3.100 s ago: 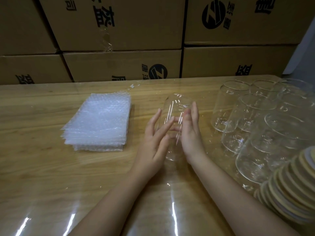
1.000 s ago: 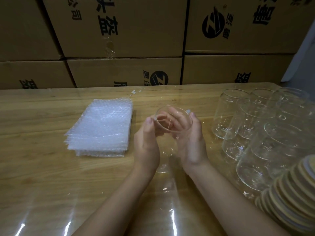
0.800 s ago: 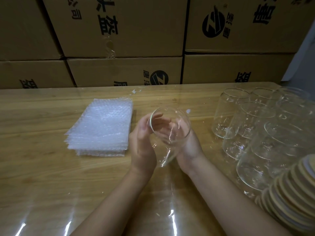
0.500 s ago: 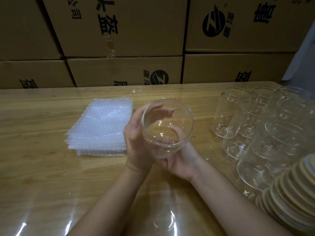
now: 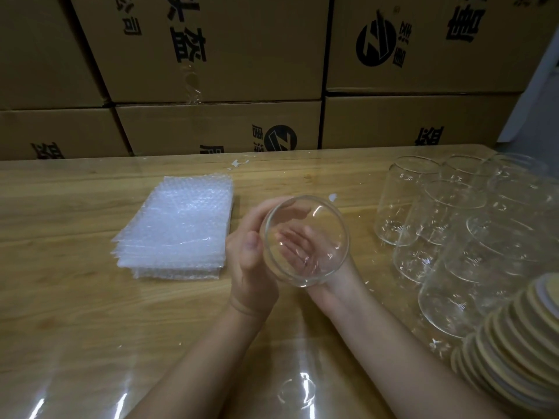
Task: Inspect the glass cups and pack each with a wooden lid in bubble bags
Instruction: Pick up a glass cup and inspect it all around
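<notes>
Wooden lids (image 5: pixel 514 352) partly off-frame

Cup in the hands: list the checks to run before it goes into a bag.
1. Cup secure: ok; left hand grips its side, right hand supports it underneath.
2. Glass free of cracks: cannot tell; glare and reflections hide detail.
3. Bags in reach: ok; they lie stacked just left of the hands.
4. Lids in reach: ok; they lie in a row at the right.
5. A hand free to take a bag: not ok; both are on the cup.
</notes>
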